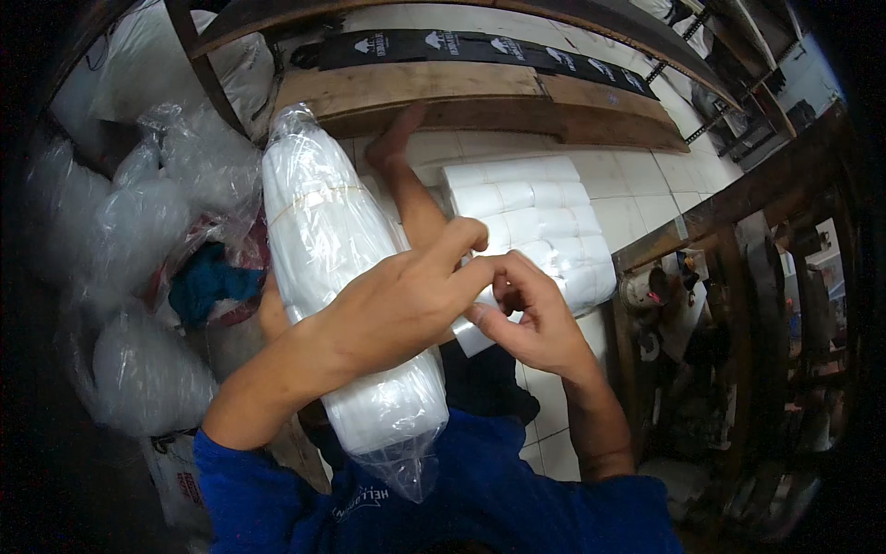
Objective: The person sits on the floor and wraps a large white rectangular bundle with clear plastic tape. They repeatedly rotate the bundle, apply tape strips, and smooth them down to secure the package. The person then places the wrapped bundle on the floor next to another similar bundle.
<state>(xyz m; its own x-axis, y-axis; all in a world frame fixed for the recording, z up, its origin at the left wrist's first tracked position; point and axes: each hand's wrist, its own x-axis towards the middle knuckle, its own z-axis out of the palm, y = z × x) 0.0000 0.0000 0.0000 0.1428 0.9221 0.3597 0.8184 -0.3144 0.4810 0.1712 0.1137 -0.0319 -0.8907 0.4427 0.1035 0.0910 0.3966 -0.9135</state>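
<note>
A long bundle of white material in clear plastic wrap (318,217) lies slanted across my lap, with a thin band around its upper part. My left hand (415,286) crosses over the bundle, its fingers bent and meeting those of my right hand; what they grip is hidden. Thumb and fingers of my right hand (531,314) pinch a small flat white piece (472,339), which hangs below the fingertips. Just beyond my hands, several banded white bundles (531,217) lie side by side in a block on the floor.
Clear plastic bags (138,249) crowd the left side, near a teal cloth (212,282). Wooden boards (415,92) and a black printed strip (489,51) lie at the far side. A dark wooden rack (729,277) stands at right. My bare leg (415,198) stretches across the tiled floor.
</note>
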